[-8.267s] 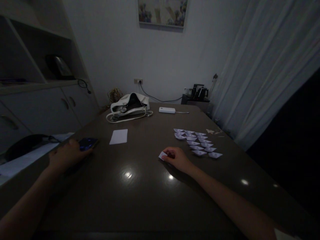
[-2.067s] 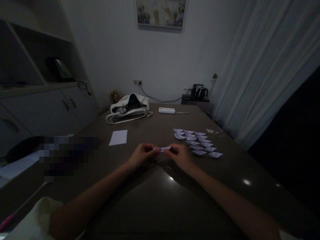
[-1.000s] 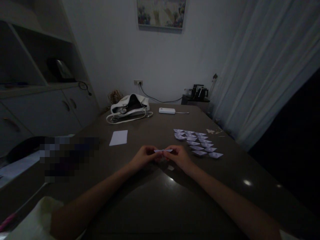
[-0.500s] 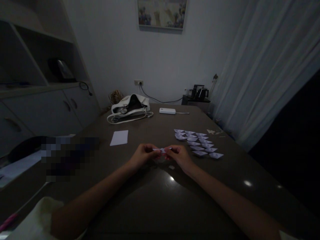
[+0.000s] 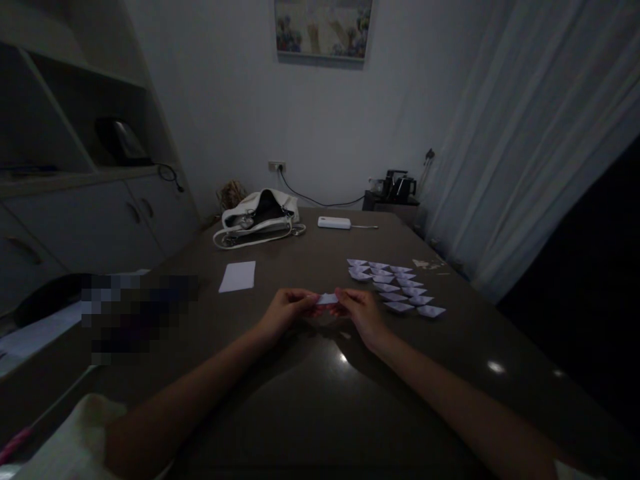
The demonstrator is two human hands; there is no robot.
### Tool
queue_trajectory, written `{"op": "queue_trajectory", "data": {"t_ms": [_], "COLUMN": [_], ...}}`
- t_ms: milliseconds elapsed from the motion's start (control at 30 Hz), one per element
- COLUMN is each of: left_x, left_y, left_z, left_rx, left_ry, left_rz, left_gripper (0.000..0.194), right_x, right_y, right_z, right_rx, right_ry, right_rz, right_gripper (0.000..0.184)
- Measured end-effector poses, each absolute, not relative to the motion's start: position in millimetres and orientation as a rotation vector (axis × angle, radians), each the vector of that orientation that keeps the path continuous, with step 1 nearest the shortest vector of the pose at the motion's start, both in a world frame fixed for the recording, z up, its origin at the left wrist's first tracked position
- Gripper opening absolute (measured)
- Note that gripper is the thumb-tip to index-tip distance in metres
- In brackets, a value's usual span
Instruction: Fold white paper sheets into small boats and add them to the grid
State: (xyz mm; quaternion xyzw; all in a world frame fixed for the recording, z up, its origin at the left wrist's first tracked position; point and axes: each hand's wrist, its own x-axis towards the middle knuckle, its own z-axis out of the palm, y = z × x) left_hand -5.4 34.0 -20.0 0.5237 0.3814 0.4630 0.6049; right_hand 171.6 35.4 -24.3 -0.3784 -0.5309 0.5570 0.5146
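Between both hands, above the middle of the table (image 5: 320, 393), is a small folded paper boat (image 5: 328, 299). Its left end is pinched by my left hand (image 5: 291, 311), thumb on top. At the other end my right hand (image 5: 361, 312) grips it the same way. The fingers behind and below the paper are partly hidden. Several finished white paper boats (image 5: 399, 307) lie grouped in slanting rows just right of my right hand. Farther off to the left of my left hand rests a stack of white paper (image 5: 237, 276).
A white handbag (image 5: 260, 217) stands at the table's far left, and a white power bank (image 5: 334, 223) with a short cable lies at the far middle. Paper scraps (image 5: 424, 264) are near the right edge. A blurred-out patch (image 5: 145, 310) covers something at left.
Both hands stay almost in place. The paper between them has been turned or opened, so a broader pale face of it shows now. The thumbs have shifted slightly.
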Motion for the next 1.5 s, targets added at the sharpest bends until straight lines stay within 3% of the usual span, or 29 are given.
{"op": "queue_trajectory", "data": {"t_ms": [567, 967, 1500], "left_x": [-7.0, -5.3, -8.4], "left_y": [36.4, 31.1, 31.1], "left_z": [-20.8, -15.7, -12.1], "left_rx": [1.213, 1.418, 1.431], "left_ry": [0.898, 0.98, 1.04], "left_rz": [1.032, 1.012, 1.033], "left_gripper": [0.039, 0.029, 0.04], "right_x": [174.5, 173.7, 175.0], "right_y": [37.9, 35.0, 35.8], "right_z": [-23.7, -24.5, -22.4], "right_rx": [-0.979, -0.974, -0.956], "right_ry": [-1.377, -1.608, -1.624], "right_rz": [1.295, 1.275, 1.225], "right_gripper": [0.048, 0.033, 0.031]}}
